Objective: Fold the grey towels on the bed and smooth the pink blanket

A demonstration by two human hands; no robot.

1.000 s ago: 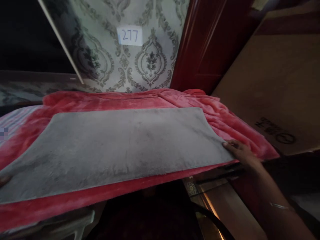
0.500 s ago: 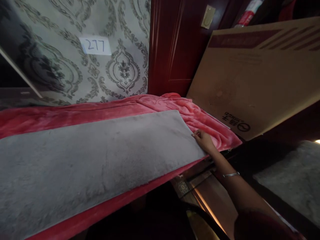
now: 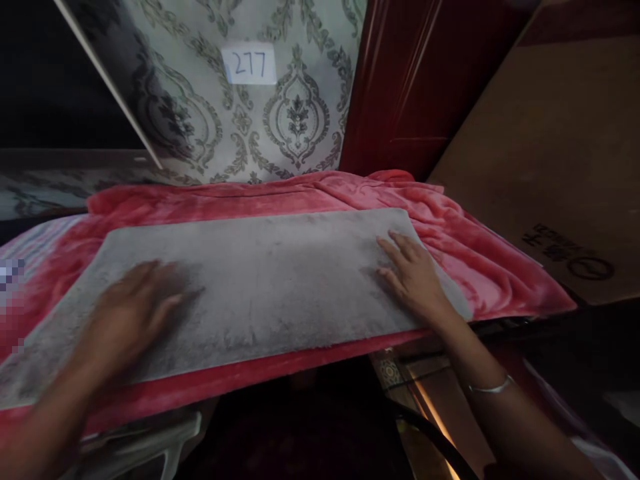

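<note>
Head view: grey cloth (image 3: 285, 280) laid out flat and lengthwise across the middle, on top of a pink blanket (image 3: 505, 273), running to the left edge of view. Smooth for the most part, with faint darker smudges and small creases toward the near edge. Both hands over the cloth, well apart from each other, pinching nothing. Left hand (image 3: 127, 310) above the left part, fingers loosely spread and thumb held away, blurred; cannot tell whether touching or just above. Right hand (image 3: 413, 273) palm down near the right end, fingers spread, fingertips toward the far edge, seemingly resting on the cloth; silvery bracelet (image 3: 490, 388) around the wrist.

Around the cloth, pink blanket showing on the far side, in a narrow strip along the near side, and bunched in soft folds at right. Striped fabric (image 3: 45, 237) beside the blanket at far left. Behind, patterned wallpaper (image 3: 295, 120) with a white card (image 3: 249, 63) marked 277. Dark panel (image 3: 55, 73) with a pale edge at upper left; glossy red door (image 3: 405, 80) right of the wallpaper; large cardboard box (image 3: 550, 153) with dark printing, tilted, at far right.
</note>
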